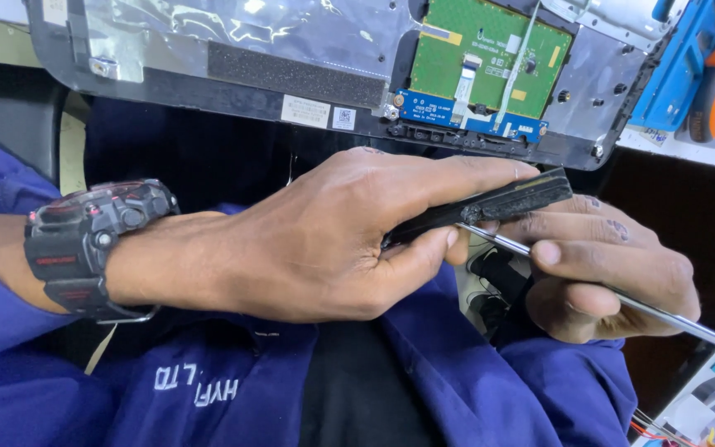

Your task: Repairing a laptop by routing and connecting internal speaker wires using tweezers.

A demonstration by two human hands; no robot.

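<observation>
Over the lap, just below the opened laptop shell (208, 66), the left hand (324, 240) is closed on a narrow black strip (490, 207), thumb beneath and forefinger laid along its top. The strip's long axis runs left to right, rising slightly toward its far end, which juts past the fingertips. Close beside it, the right hand (606, 265) pinches a thin metal rod (664, 314), whose tip meets the strip's underside near the left thumb while its shaft slants down toward the right. A green circuit board (490, 58) sits in the shell above.
</observation>
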